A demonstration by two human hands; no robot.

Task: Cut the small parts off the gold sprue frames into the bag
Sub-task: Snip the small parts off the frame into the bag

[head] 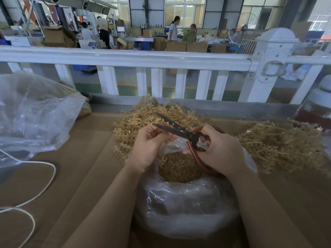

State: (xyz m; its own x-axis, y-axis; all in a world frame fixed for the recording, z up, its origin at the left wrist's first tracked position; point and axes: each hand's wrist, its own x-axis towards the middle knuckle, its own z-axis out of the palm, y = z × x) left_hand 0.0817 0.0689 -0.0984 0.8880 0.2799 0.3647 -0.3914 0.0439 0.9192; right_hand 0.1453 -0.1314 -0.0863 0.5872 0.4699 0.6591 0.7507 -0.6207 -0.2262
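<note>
1. My left hand (148, 145) pinches a gold sprue frame (162, 134) between thumb and curled fingers, holding it directly above the mouth of the clear plastic bag (188, 203). Most of the frame is hidden behind my fingers, so I cannot tell its full length.

2. My right hand (220, 151) is curled through the red-brown loop handles of the black scissors (179, 130), gripping them. The blades stand apart, their tips pointing up and to the left, away from me.

3. What matters here: the frame sits to the left of my right hand, between the parted blades near my left fingertips. The blades' long axis runs from the pivot at lower right to the tips at upper left, crossing over my left hand's fingers.

4. The bag lies straight below both hands, with loose gold parts (179, 167) already piled inside, so I judge a cut piece should drop in.

5. Uncut frames lie heaped beyond my hands (141, 119) and to my right (279, 142) on the cardboard surface (86, 167).

6. The risk, as I judge it, is that my left fingertips sit very close to the lower blade.
</note>
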